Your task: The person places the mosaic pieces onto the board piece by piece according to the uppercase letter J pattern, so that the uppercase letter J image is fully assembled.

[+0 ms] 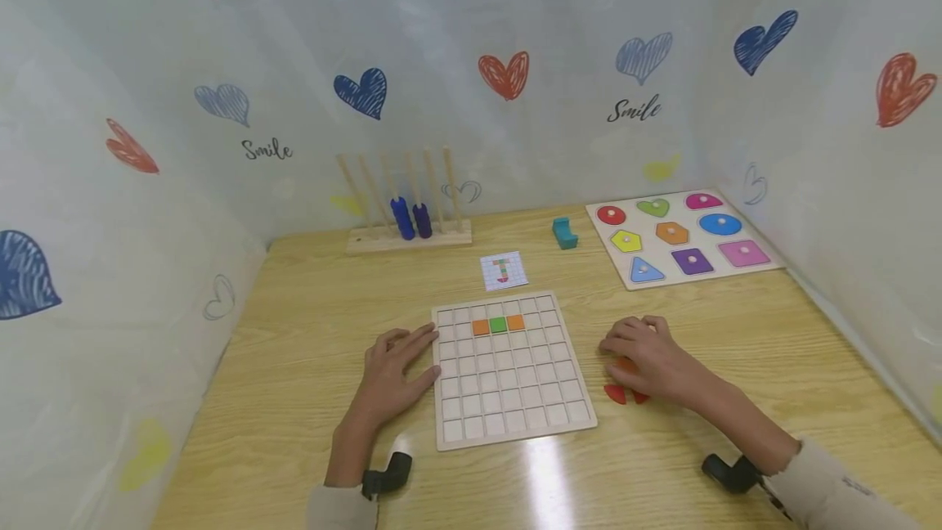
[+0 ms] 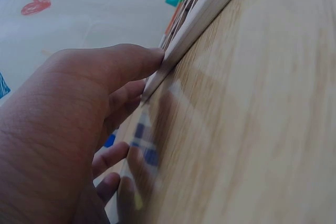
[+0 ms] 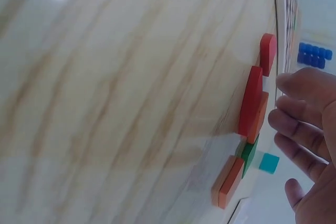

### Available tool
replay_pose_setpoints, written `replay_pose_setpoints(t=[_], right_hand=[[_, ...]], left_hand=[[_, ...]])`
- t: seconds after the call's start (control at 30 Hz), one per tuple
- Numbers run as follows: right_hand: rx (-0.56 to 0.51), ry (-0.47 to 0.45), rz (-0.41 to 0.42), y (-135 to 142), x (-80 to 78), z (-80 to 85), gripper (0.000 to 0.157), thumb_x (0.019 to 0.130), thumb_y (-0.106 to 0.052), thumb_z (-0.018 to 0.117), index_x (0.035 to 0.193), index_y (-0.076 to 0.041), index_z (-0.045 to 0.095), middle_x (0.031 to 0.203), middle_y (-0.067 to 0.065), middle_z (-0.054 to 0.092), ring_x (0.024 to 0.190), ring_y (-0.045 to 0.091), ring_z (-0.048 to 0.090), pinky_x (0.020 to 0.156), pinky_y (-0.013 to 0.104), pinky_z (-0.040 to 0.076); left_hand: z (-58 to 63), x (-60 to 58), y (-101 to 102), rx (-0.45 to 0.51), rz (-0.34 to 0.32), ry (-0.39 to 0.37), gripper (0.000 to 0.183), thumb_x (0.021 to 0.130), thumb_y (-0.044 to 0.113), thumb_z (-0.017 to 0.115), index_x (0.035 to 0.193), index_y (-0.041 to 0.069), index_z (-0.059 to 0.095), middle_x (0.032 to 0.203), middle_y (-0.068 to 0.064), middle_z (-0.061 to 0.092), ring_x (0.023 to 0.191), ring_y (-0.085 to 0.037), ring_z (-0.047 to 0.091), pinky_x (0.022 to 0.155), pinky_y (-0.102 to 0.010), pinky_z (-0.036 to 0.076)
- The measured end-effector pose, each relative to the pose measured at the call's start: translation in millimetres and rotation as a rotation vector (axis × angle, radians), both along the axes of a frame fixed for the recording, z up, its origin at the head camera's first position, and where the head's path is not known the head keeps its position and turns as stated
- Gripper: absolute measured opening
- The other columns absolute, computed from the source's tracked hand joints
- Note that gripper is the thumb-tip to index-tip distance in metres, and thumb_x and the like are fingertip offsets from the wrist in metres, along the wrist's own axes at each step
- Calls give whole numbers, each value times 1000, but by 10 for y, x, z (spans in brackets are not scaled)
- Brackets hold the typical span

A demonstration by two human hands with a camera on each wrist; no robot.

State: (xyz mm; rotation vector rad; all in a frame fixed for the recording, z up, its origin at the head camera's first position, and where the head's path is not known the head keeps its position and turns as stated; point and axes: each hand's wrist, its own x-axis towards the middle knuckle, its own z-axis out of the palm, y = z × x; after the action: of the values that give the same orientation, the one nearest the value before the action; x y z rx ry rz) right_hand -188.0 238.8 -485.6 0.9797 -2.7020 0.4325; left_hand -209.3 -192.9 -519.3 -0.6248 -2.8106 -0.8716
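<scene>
A wooden grid board (image 1: pixel 508 387) lies on the table with an orange square (image 1: pixel 481 327), a green square (image 1: pixel 498 325) and another orange square (image 1: pixel 516 322) in a row near its top. My left hand (image 1: pixel 390 375) rests at the board's left side, thumb and fingertips right at its edge. Over a small group of loose pieces right of the board is my right hand (image 1: pixel 651 358), fingers loosely bent and holding nothing. In the right wrist view, red pieces (image 3: pixel 251 100), a green piece (image 3: pixel 249 155) and orange pieces (image 3: pixel 231 184) lie beside that hand.
Beyond the board lies a pattern card (image 1: pixel 504 271) showing a J-like figure. Further back are a peg stand (image 1: pixel 412 242) with blue and purple beads, a teal block (image 1: pixel 565 233) and a shape puzzle board (image 1: pixel 692 235). A white curtain (image 1: pixel 441 23) surrounds the table.
</scene>
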Motion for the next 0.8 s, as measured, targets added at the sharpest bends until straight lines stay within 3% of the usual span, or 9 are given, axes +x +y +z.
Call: replay_pose_setpoints(t=[0.8], right_hand=[[72,-64,-69,149,78,42,24,78,-25,85,97,-14,74,97,-3,64,97,22,57,85,52,33]], left_hand=[[19,-7,1,-8,0,-23,58,92,38,69,146,21,55,152,8,48,134,-30,36,107,-57,20]])
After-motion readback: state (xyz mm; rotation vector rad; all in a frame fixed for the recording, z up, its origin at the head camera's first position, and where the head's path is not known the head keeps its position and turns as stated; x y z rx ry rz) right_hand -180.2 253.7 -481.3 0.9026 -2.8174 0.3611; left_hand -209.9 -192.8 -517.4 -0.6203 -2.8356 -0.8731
